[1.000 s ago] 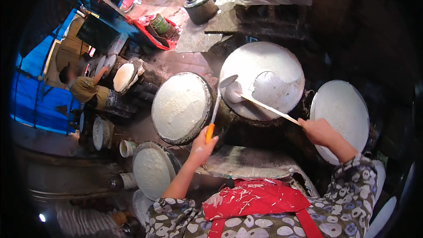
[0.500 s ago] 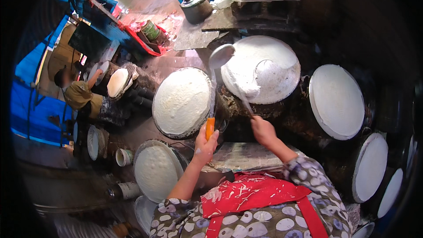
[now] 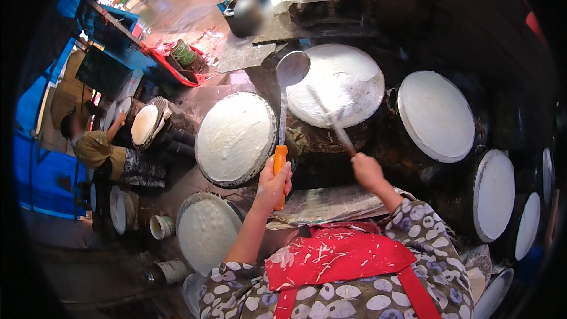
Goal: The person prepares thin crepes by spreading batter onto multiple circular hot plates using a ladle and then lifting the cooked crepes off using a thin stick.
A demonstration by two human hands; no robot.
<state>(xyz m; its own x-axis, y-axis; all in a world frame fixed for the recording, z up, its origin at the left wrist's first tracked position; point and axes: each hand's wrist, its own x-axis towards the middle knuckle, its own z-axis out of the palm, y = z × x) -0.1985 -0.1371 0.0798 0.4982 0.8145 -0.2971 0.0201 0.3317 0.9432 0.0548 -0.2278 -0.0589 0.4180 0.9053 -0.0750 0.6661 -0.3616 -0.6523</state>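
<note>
Batter [image 3: 331,77] is whitening most of the round grey griddle [image 3: 367,104], its right side seemingly unfinished; left hand [image 3: 275,184] is gripping an orange-handled metal ladle [image 3: 293,68], right hand [image 3: 368,172] a brown stick [image 3: 342,136].

A food workshop, seemingly makeshift and open toward bare ground [image 3: 177,9] at eleven o'clock: round griddles [image 3: 367,97] spread with white batter [image 3: 348,64] run from seven o'clock through twelve to four, a ladle [image 3: 294,67] is held up at twelve, and blue sheeting [image 3: 41,177] hangs at nine beyond a co-worker [image 3: 95,150] touching round plates [image 3: 124,106].
</note>
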